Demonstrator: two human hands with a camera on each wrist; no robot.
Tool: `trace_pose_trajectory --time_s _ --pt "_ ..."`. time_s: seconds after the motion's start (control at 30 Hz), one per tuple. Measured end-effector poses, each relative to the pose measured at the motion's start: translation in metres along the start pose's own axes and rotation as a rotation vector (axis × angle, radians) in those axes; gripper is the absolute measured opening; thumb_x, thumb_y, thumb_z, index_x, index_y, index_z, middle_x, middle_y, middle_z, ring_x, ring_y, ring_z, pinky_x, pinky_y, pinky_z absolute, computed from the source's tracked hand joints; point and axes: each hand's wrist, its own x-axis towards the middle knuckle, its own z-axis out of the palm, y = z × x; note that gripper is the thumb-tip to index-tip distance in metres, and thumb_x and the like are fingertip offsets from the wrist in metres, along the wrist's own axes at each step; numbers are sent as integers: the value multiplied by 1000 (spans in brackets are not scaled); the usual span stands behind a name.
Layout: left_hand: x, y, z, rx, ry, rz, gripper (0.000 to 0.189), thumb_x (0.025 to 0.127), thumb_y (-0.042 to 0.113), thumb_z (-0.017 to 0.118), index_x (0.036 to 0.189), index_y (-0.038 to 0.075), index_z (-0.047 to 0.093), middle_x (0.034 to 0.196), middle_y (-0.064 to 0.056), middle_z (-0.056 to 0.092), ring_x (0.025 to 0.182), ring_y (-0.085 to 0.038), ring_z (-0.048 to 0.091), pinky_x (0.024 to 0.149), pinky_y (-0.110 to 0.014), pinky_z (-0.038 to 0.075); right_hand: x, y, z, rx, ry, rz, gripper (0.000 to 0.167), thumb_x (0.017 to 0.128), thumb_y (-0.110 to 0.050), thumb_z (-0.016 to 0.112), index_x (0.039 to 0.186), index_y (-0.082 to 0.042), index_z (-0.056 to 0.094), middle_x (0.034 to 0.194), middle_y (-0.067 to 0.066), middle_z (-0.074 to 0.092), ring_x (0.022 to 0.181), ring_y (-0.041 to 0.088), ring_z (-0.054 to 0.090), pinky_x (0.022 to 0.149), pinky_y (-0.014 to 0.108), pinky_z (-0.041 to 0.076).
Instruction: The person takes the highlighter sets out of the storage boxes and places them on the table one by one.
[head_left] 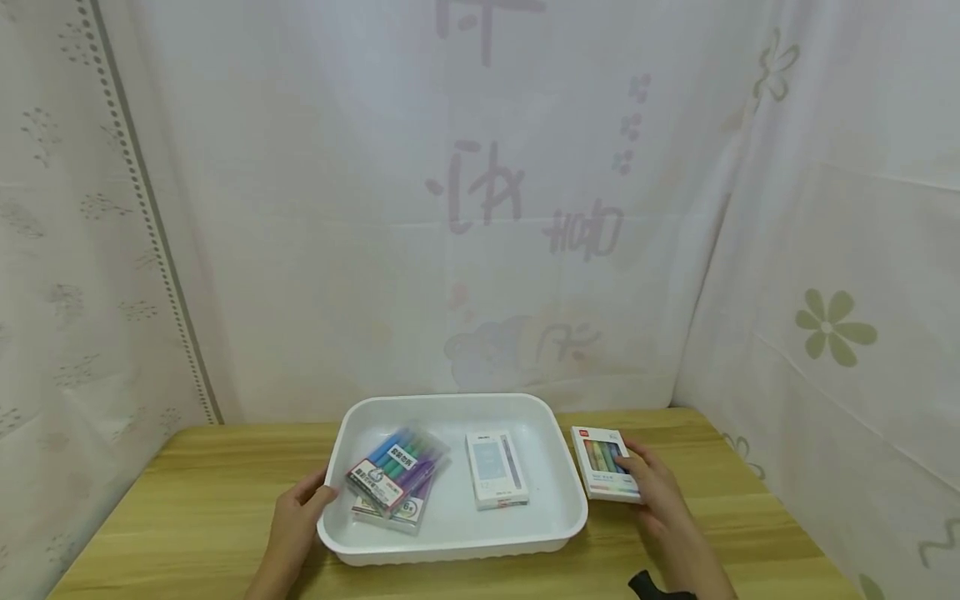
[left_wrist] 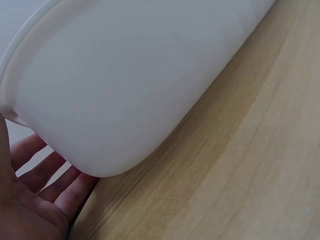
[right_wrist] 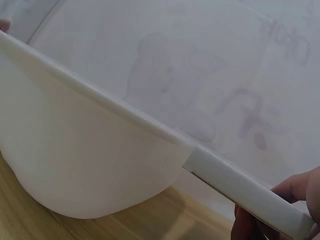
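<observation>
A white plastic tray [head_left: 450,546] stands on the wooden table. My left hand [head_left: 296,517] holds its left rim, thumb on top and fingers along the outer wall, as the left wrist view shows of the fingers [left_wrist: 47,172]. Beyond the tray's right side my right hand [head_left: 651,483] grips a flat white box [head_left: 606,482] with coloured sticks showing in its window. In the right wrist view the box [right_wrist: 240,187] appears edge-on, close to the tray's wall [right_wrist: 95,145]. Inside the tray lie two overlapping clear packs of coloured pens [head_left: 397,467] and a white-and-blue box [head_left: 497,469].
The wooden table [head_left: 202,500] reaches to hanging white cloth [head_left: 337,208] at the back and sides, printed with flowers and characters. A black strap end [head_left: 652,586] shows near my right wrist.
</observation>
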Motion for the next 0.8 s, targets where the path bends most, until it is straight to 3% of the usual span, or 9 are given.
trace_pose_trajectory --time_s 0.33,0.5,0.8 --pt "1 2 0 34 22 -13 50 93 13 57 139 -6 56 140 -27 60 89 12 57 75 -15 54 2 14 14 -92 -6 -6 62 103 -16 54 159 -10 27 113 0 66 90 9 68 77 26 59" --pt "0 6 -2 50 38 -18 49 93 13 57 137 -9 56 137 -29 61 88 8 58 74 -16 54 3 21 23 -128 -11 -26 59 103 -14 51 157 -7 29 127 14 60 91 11 67 76 25 59" --pt "1 5 -7 39 51 -54 50 93 13 59 138 -8 55 139 -29 60 85 6 60 72 -16 55 5 25 28 -167 24 -20 57 103 -15 51 157 -9 31 141 27 49 93 12 65 77 28 57"
